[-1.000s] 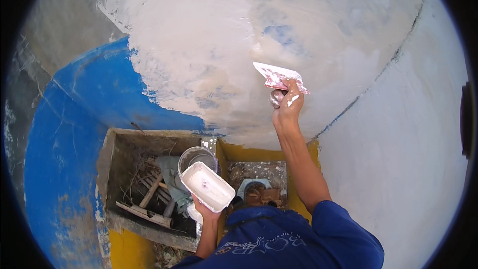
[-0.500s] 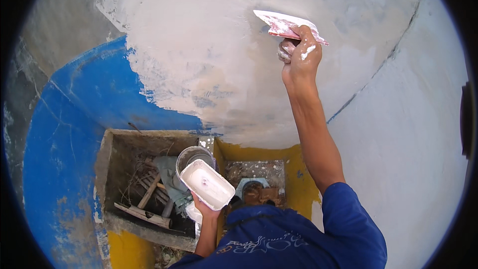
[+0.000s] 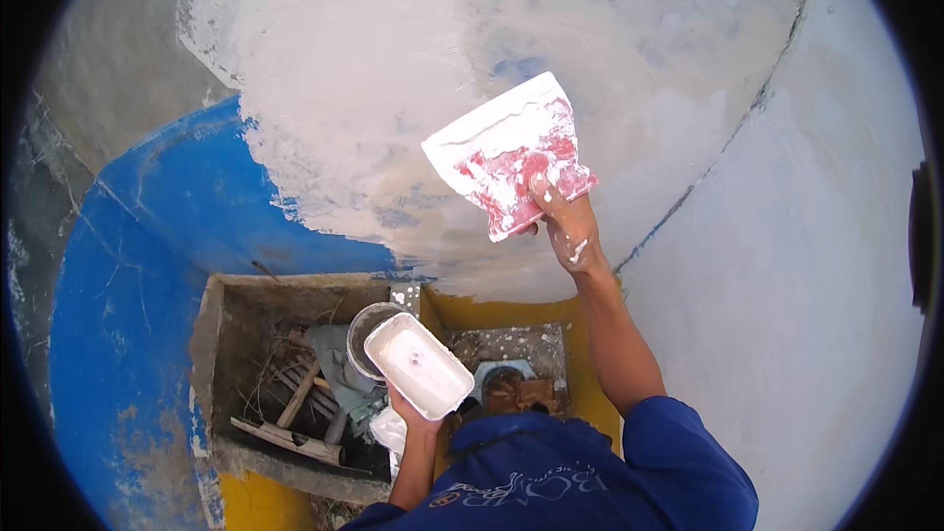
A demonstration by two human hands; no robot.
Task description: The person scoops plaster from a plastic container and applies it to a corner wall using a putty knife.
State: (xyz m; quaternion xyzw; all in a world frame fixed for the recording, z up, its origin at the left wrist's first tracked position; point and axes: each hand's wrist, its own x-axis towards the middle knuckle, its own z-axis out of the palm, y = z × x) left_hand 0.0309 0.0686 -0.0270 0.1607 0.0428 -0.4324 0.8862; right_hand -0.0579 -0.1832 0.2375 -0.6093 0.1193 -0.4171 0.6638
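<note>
My right hand (image 3: 568,228) grips a wide red putty spreader (image 3: 516,152) by its lower edge, with the thumb on its face. White putty coats the spreader, thickest along its far edge, and some is smeared on the hand. Behind it is the wall (image 3: 354,69), partly covered with pale putty over grey and blue. Lower down, my left hand (image 3: 415,411) holds a white rectangular tub (image 3: 421,366) from beneath, tilted, with putty lining its inside. Most of that hand's fingers are hidden under the tub.
A grey bucket (image 3: 366,323) stands just behind the tub. Left of it, a concrete basin (image 3: 221,334) contains wood pieces, twigs and cloth. A pale blue squat toilet (image 3: 489,371) lies between yellow-painted walls. The right wall (image 3: 767,315) meets the front wall at a cracked corner.
My right hand has drawn the spreader down and left, away from the wall, turning its broad putty-covered face into view. The tub in my left hand has shifted slightly right.
</note>
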